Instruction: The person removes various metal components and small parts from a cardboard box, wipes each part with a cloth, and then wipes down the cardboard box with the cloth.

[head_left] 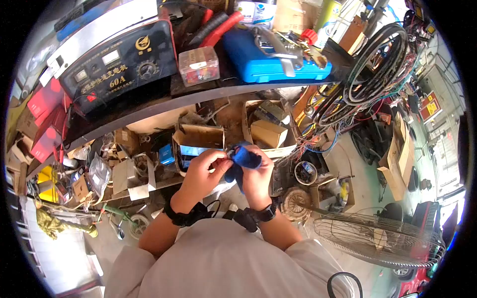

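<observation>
A dark blue piece of cloth [247, 158] is held up between my two hands, in front of my chest; its folds hide its full shape. My left hand [201, 171] has its thumb and fingers pinched together at the cloth's left edge, where a small dark part shows. From the other side, my right hand [258, 174] wraps its fingers round the cloth, and a loose end hangs below. Behind the hands are an open cardboard box [201, 133] with blue items in it and another carton [271, 131] holding smaller boxes.
Above the hands runs a shelf [164, 107] with a charger labelled 60A [119, 67], a clear plastic box [198, 65] and a blue tool case [248, 67]. Coiled cables [365, 74] hang at the right. A wire fan cage [377, 241] stands at the lower right.
</observation>
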